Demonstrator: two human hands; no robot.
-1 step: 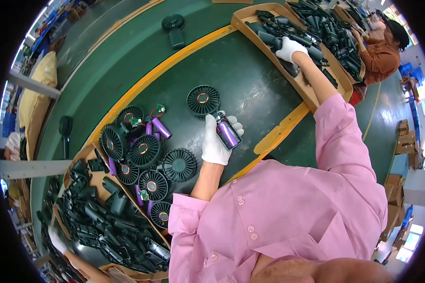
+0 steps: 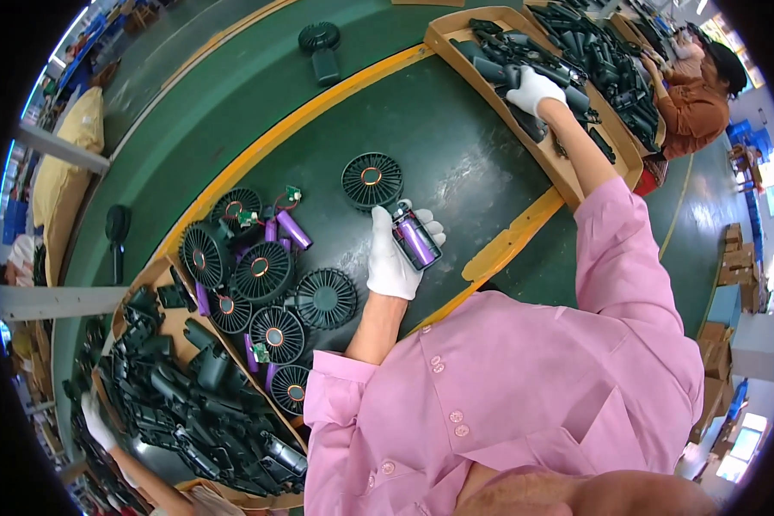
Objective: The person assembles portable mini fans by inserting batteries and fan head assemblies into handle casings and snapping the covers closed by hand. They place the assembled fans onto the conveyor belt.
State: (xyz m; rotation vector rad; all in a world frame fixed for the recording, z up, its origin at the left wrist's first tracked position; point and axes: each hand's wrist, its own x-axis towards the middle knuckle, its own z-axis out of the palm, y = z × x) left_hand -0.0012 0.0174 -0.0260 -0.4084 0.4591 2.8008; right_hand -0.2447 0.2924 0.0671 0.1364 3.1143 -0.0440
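Left hand [image 2: 390, 265]: my gloved fingers grip one dark handle [image 2: 429, 261], one purple battery [image 2: 415, 237] inside, over the tabletop [image 2: 456, 120].
Right hand [image 2: 537, 89]: among dark casings [image 2: 490, 70], one cardboard tray [image 2: 625, 165]; can't tell if fingers are closed.
Fan heads [image 2: 264, 273]: one just beyond my left hand, seven clustered leftward.
Circuit boards [image 2: 293, 193]: three visible, green, same cluster.
Whole fans [image 2: 324, 66]: two, well apart.

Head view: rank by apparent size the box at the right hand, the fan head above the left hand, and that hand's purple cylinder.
1. Cardboard box, clearly largest
2. Fan head
3. Purple cylinder, smallest
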